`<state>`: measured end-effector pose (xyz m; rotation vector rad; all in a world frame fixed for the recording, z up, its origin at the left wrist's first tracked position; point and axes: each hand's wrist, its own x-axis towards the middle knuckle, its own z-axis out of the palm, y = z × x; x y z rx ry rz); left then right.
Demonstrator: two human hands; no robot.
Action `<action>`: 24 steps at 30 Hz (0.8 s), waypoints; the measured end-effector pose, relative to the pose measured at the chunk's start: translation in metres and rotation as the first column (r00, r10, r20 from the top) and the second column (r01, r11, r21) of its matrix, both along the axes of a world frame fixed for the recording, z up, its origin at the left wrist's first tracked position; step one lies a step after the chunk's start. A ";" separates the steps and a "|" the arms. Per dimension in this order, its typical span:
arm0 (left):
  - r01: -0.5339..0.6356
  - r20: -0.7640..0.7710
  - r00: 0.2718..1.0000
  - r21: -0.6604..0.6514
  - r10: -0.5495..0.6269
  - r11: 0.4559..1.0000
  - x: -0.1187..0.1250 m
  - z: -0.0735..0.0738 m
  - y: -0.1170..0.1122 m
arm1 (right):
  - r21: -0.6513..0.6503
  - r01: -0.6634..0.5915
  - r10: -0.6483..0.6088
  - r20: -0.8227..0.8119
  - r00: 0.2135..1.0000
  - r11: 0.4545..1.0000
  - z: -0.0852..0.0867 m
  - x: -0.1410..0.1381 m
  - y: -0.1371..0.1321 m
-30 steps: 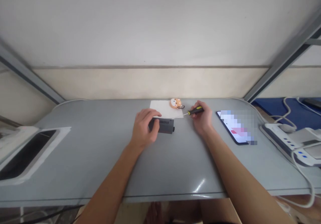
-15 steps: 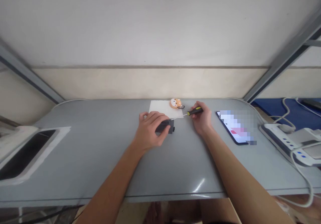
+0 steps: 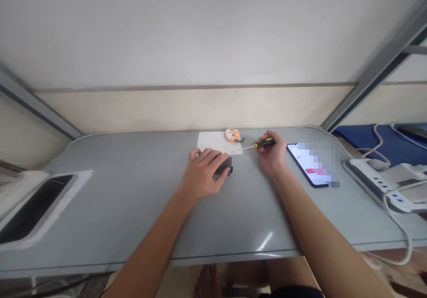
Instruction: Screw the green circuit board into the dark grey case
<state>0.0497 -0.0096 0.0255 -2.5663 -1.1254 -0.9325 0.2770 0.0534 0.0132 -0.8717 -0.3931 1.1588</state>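
Observation:
My left hand (image 3: 203, 173) lies over a small dark grey box (image 3: 224, 166) on the grey table (image 3: 133, 209), covering most of it; only its right end shows. My right hand (image 3: 271, 155) grips a screwdriver (image 3: 258, 145) with a yellow and black handle, its thin shaft pointing left over a white sheet (image 3: 216, 142). The shaft tip hovers just beyond the box's right end. A small orange and white animal-face charm (image 3: 232, 134) sits on the sheet's far right corner.
A lit phone (image 3: 308, 164) lies right of my right hand. A white power strip (image 3: 376, 180) with cables and adapters sits at the far right. A white tray with a dark inset (image 3: 36, 204) rests at the left edge. A wall rises behind the table.
My left hand slid right along the box and now covers nearly all of it. The screwdriver tip has drawn back from the box's end and lifted slightly.

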 end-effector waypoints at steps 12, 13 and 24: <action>-0.040 -0.159 0.987 -0.015 0.037 0.999 0.017 -0.002 -0.008 | 0.011 0.051 -0.051 0.002 0.999 0.999 0.005 0.001 0.001; -0.038 -0.164 0.986 -0.007 0.036 0.999 0.017 -0.002 -0.007 | 0.016 0.047 -0.047 0.011 0.999 0.999 0.005 0.001 0.002; 0.027 -0.203 0.979 -0.043 -0.035 0.999 0.010 0.005 0.002 | 0.054 0.128 -0.134 0.139 0.981 0.990 0.006 0.008 0.003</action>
